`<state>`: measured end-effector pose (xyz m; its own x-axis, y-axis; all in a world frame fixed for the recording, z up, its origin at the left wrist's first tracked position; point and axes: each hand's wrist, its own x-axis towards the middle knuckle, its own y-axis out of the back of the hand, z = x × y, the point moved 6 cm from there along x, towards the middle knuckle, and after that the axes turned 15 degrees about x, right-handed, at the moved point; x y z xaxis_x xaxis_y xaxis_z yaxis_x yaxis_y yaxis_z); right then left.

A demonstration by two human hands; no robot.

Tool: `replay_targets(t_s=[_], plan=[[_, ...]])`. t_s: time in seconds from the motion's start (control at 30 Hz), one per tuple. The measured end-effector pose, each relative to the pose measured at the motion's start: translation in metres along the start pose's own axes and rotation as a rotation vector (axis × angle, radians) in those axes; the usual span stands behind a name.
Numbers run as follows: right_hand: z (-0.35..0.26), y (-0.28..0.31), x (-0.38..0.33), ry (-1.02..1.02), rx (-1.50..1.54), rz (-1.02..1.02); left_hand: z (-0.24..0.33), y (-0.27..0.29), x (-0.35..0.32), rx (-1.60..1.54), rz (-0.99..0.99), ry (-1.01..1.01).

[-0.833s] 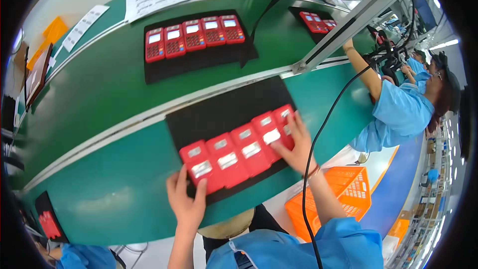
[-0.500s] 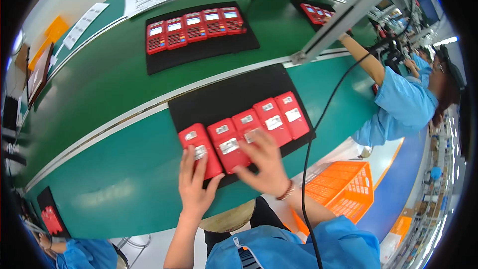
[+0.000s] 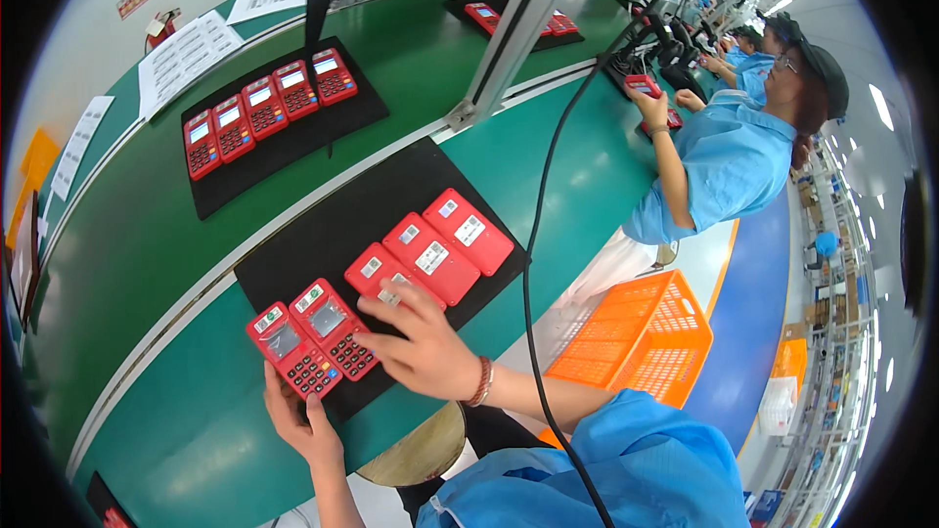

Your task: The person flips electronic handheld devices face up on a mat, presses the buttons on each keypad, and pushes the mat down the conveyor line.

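Two red payment terminals lie face up side by side on a black mat, screens and keypads showing. My left hand holds the leftmost terminal at its lower left, fingers along its side and thumb at the bottom edge. My right hand is open with fingers spread, between the second terminal and a face-down terminal that it partly covers. Farther right, another face-down terminal and the rightmost terminal show labelled backs.
Beyond a metal rail, several face-up terminals rest on another black mat. A black cable hangs across the view right of my mat. An orange crate stands at lower right. A co-worker handles a red terminal at far right.
The two leftmost terminals, face down before, now lie face up. My left hand has shifted to the leftmost one's lower side. The view has swung, and the co-worker now holds up a terminal.
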<state>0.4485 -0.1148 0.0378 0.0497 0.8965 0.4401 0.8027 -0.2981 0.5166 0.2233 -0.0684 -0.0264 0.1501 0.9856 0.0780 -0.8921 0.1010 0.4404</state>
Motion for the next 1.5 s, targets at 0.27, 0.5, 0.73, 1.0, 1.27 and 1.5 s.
replay_targets(t_s=[0.27,0.5,0.73,1.0,1.27,1.5], plan=[[0.025,0.030,0.004,-0.040,-0.021,-0.082,0.019,0.005,0.004,0.362,0.082,-0.065],[0.037,0.044,0.003,0.001,0.080,0.019,0.035,-0.002,0.005,0.468,0.001,-0.195],[0.049,0.075,0.009,-0.119,-0.194,-0.069,0.038,0.000,0.006,0.514,0.017,-0.187],[0.067,0.099,0.010,0.028,-0.234,0.080,0.037,0.000,0.004,0.548,0.027,-0.158],[0.083,0.114,0.008,-0.289,-0.112,-0.083,0.054,-0.006,0.004,0.523,0.044,-0.146],[0.117,0.130,-0.008,-0.439,0.136,0.216,0.037,0.000,0.001,0.547,0.060,-0.157]])
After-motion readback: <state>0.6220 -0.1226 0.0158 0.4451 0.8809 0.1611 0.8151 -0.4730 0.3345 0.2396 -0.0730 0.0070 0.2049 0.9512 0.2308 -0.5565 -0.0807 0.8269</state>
